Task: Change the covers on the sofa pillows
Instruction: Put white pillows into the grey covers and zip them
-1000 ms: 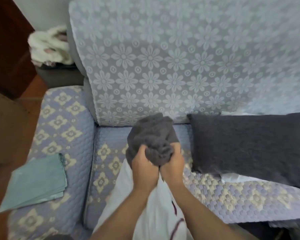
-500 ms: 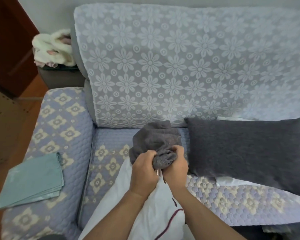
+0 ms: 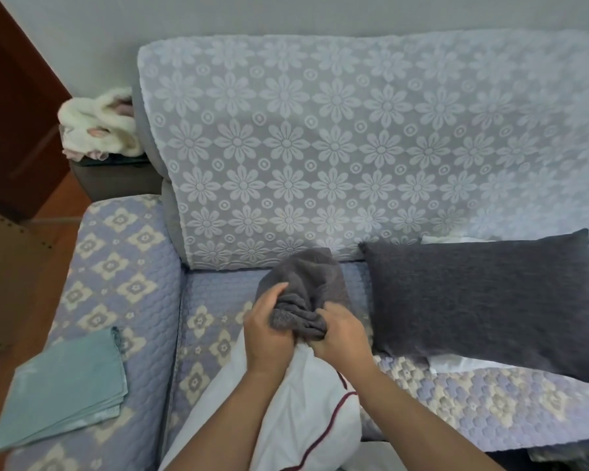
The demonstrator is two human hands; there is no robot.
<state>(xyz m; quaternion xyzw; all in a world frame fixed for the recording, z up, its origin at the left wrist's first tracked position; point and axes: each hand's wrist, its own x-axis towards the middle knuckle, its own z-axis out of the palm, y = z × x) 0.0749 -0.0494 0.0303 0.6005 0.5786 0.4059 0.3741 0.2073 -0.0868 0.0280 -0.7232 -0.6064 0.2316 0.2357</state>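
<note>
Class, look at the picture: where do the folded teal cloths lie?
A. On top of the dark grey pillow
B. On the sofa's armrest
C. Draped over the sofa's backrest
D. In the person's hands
B: the folded teal cloths lie flat on the patterned armrest, apart from the dark grey pillow, while the left hand and right hand grip the bunched grey cover.
</note>
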